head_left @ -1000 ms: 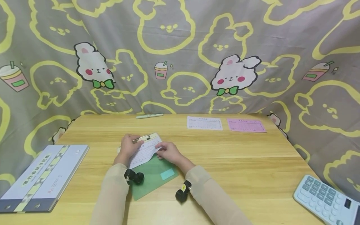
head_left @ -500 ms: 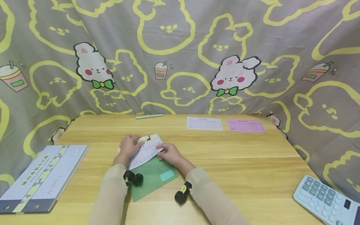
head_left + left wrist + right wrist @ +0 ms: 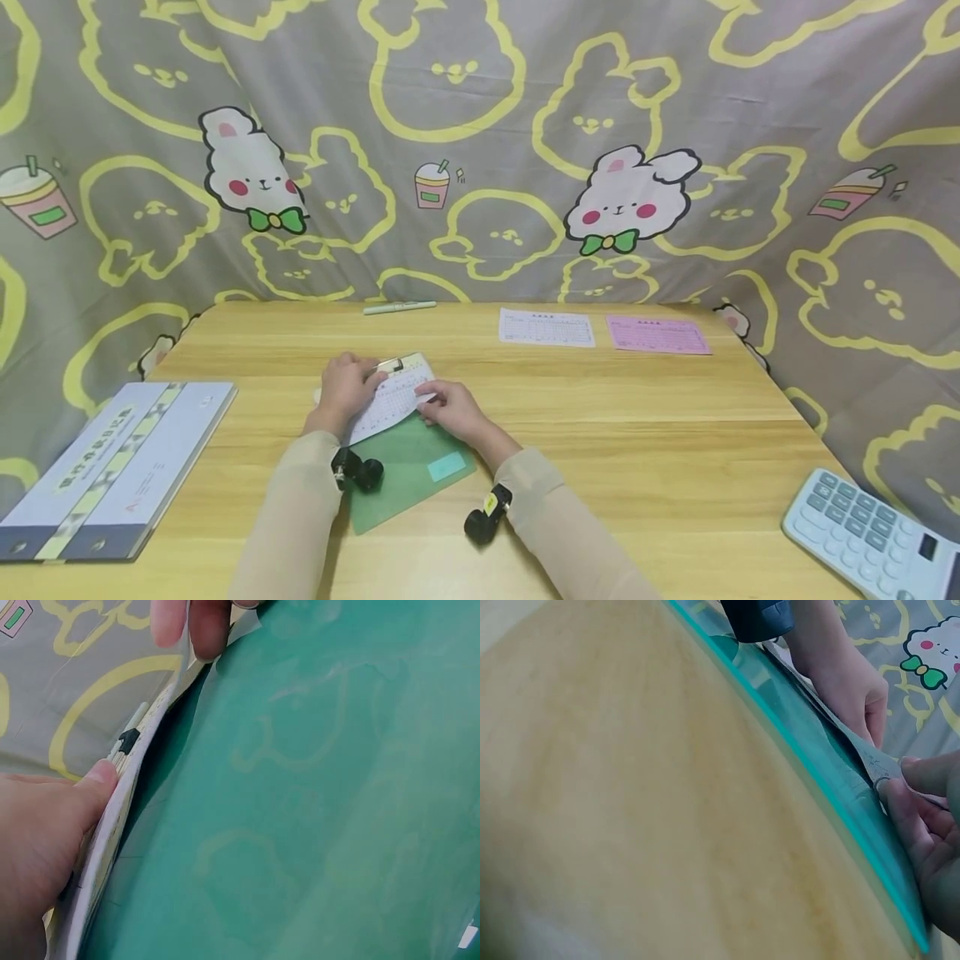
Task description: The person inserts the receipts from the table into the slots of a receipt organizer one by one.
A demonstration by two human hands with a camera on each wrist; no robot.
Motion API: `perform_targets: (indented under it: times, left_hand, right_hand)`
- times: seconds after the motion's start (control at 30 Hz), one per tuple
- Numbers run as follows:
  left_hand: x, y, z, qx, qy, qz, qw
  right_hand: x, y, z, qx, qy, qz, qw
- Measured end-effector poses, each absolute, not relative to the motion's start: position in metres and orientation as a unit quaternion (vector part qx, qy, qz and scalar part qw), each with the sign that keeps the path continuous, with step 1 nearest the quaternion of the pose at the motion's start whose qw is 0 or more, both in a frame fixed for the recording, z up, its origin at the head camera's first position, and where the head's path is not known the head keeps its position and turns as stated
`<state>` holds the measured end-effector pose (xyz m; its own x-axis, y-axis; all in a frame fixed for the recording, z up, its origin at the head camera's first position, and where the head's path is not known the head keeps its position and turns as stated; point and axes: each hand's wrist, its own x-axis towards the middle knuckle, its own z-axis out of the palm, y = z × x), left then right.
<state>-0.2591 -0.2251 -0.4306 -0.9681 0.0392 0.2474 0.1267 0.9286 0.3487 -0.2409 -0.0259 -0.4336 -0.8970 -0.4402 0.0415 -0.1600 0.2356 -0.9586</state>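
Observation:
A green clip folder [image 3: 397,492] with a pale blue label [image 3: 447,467] lies at an angle on the table. Over its upper part is a printed sheet [image 3: 392,410], beside a metal clip [image 3: 388,365]. My left hand [image 3: 345,393] holds the folder at the clip end, its thumb on the sheet; some of its fingers are hidden. My right hand [image 3: 453,408] pinches the sheet's right edge between thumb and fingers. In the left wrist view the sheet [image 3: 124,814] stands raised from the green surface [image 3: 300,802], leaving a narrow gap.
A thick account book [image 3: 112,471] lies at the left. On the right is a pale blue calculator [image 3: 862,533]. Along the back are a light green pen [image 3: 400,307], a white printed slip [image 3: 546,327] and a pink slip [image 3: 657,334]. A patterned curtain [image 3: 495,125] hangs behind the table.
Both hands stay at nearly the same places on the folder and sheet. The left hand has shifted slightly over the clip, covering more of it. The view has tilted a little.

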Motion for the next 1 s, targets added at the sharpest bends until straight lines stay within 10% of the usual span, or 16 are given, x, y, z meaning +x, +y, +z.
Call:
perform_targets:
  times: [1.0]
  left_hand:
    - [-0.2599, -0.2239, -0.4282, -0.036, -0.974, -0.189, 0.120]
  right_hand:
    - [-0.2445, -0.0265, -0.4264, -0.192, 0.804, -0.545, 0.137]
